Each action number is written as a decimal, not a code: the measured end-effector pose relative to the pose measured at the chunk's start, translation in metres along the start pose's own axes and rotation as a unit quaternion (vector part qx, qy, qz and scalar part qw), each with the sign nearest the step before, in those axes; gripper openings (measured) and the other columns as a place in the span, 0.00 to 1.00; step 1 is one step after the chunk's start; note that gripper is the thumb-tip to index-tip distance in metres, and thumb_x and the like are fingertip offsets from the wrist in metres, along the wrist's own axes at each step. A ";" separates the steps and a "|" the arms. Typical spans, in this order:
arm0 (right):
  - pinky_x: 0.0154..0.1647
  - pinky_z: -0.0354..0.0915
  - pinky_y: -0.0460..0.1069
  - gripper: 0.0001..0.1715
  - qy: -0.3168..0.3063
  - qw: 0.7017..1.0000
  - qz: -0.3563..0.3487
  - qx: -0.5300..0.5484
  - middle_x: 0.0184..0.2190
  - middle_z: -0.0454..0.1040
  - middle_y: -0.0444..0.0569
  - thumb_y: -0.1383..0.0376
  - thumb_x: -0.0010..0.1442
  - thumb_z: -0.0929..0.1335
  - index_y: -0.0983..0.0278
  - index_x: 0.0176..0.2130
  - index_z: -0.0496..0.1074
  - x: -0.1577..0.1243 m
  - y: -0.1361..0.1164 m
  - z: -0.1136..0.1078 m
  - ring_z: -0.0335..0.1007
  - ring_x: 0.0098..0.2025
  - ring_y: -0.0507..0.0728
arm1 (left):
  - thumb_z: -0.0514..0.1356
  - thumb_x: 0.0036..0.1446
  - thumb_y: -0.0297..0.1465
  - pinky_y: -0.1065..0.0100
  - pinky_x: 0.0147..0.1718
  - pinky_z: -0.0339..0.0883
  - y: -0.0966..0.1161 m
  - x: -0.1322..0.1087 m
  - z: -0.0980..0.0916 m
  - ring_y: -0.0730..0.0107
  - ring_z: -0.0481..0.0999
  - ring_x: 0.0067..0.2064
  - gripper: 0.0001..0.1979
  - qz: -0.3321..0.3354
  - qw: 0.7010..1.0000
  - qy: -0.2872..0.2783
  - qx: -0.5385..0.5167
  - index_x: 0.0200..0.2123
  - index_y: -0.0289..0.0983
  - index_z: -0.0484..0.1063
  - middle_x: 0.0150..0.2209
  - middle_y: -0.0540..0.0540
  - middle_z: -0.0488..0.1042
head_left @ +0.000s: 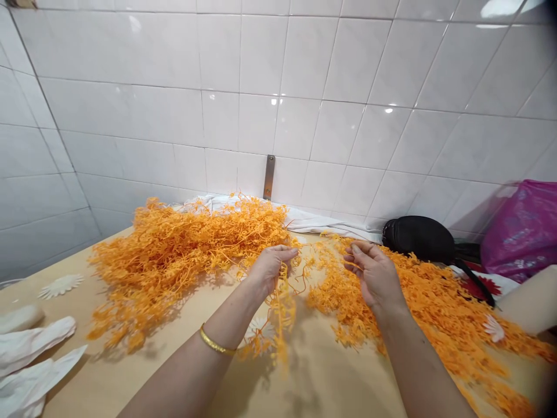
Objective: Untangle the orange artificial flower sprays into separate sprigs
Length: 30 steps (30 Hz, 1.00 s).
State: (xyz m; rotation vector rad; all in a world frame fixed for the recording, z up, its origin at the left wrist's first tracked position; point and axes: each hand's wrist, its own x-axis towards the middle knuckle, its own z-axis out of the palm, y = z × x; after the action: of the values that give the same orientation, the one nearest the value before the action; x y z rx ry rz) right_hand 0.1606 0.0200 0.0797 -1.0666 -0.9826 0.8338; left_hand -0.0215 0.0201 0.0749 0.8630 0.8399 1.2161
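Note:
Orange artificial flower sprigs [285, 313] hang from my left hand [270, 268], whose fingers are pinched round their stems at the middle of the table. My right hand [376, 278] is raised to the right, thumb and fingertips closed together. Thin orange strands show by its fingertips, but what it grips is too small to make out. A large heap of orange sprigs [187, 244] lies left of and behind my left hand. Another orange pile [435, 307] spreads beneath and beyond my right forearm. One white petal disc [260, 329] is partly covered by the hanging sprigs.
White cloth gloves [32, 348] and another petal disc [61, 286] lie on the table [174, 371] at left. A black case [418, 238] and a purple bag [522, 232] stand at back right. White cloth [322, 220] runs along the tiled wall [261, 58].

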 end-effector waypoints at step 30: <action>0.23 0.57 0.46 0.10 0.159 0.987 0.026 0.004 0.18 0.66 0.42 0.58 0.45 0.67 0.63 0.23 0.65 0.014 0.018 -0.016 0.63 0.21 0.50 | 0.63 0.35 0.32 0.75 0.13 0.39 -0.011 -0.009 0.011 0.84 0.52 0.13 0.10 0.009 0.997 -0.038 0.071 0.18 0.35 0.64 0.12 0.55 0.57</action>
State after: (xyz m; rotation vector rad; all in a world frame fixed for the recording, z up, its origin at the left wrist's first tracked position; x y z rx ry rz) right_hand 0.1792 0.0329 0.0632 -1.1804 -0.6851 0.6819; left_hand -0.0086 0.0083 0.0707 1.0271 0.8654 1.1413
